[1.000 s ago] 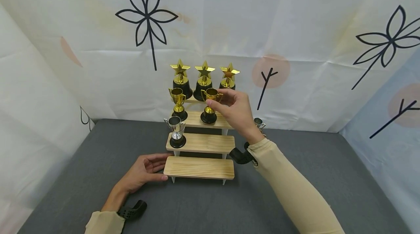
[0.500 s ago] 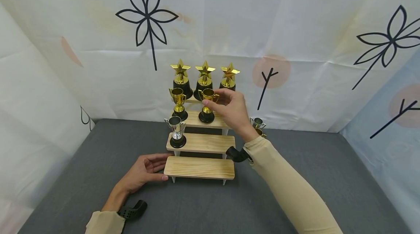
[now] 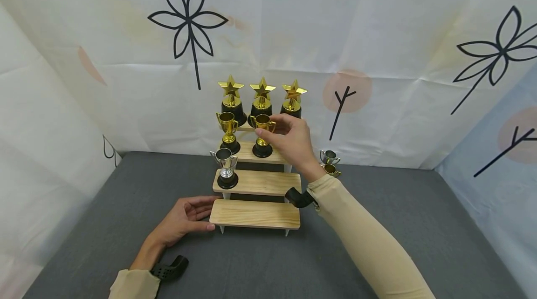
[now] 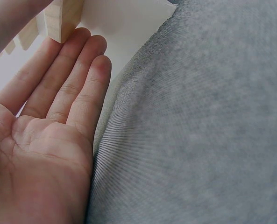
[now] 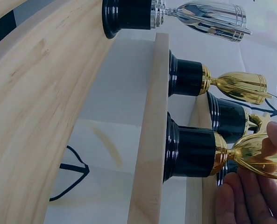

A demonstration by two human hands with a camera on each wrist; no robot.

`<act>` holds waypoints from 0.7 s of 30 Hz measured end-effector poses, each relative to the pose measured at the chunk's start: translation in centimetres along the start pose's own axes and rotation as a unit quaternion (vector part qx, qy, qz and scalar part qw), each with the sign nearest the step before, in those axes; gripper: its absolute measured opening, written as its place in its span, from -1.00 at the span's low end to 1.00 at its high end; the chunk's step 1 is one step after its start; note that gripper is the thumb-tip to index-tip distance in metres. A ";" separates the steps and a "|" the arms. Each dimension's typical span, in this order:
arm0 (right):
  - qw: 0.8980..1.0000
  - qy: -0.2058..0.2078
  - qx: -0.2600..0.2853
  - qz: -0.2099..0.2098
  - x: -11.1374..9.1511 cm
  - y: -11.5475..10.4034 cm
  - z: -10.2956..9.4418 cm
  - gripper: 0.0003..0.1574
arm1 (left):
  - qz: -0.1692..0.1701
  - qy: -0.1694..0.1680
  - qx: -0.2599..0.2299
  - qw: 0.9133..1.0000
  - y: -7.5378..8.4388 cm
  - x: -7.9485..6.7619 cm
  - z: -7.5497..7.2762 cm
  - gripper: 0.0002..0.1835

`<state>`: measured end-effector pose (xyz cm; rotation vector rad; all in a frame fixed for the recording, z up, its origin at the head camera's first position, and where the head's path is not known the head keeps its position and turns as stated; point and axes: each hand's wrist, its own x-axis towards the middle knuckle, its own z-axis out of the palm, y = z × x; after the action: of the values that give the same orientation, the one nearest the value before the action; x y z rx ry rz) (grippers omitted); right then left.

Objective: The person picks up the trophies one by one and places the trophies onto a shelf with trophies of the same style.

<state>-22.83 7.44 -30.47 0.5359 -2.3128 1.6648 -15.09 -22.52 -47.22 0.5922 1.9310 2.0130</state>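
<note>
My right hand point(image 3: 289, 138) pinches the cup of a gold trophy point(image 3: 262, 137) between thumb and fingers. In the right wrist view the black base of that gold trophy point(image 5: 194, 151) stands right at the second-highest wooden shelf point(image 5: 150, 140). A second gold trophy point(image 3: 228, 132) stands to its left on the same shelf. On the shelf below, a silver trophy point(image 3: 226, 168) is at the left end. My left hand point(image 3: 186, 222) lies at the left end of the lowest shelf point(image 3: 255, 214), fingers extended; in the left wrist view its fingertips point(image 4: 82, 35) reach the shelf's wooden end.
Three gold star trophies point(image 3: 262, 101) line the top shelf behind. To the right of the stand, partly hidden by my right arm, are a silver cup point(image 3: 330, 156) and a gold cup point(image 3: 331, 169). The grey table point(image 3: 390, 215) meets a white printed backdrop point(image 3: 293, 24).
My right hand has slid left with the gold trophy, toward the middle of its shelf. The gold cup behind my arm has come into view. My left hand stays in place.
</note>
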 end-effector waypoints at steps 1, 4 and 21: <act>1.000 0.002 -0.003 -0.001 0.0 0.0 0.1 -0.46 | 0.001 0.000 0.000 1.000 0.0 0.0 0.0 -0.19; 1.000 0.008 -0.008 -0.006 0.0 0.0 0.2 -0.45 | 0.004 -0.002 0.000 1.000 0.0 0.1 0.0 -0.20; 1.000 0.025 -0.014 -0.011 -0.5 0.4 -0.1 -0.45 | 0.006 -0.005 -0.002 1.000 -0.1 0.1 -0.1 -0.20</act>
<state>-22.58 7.71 -31.02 0.5072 -2.2832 1.6141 -15.19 -22.56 -47.35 0.6142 1.9214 2.0174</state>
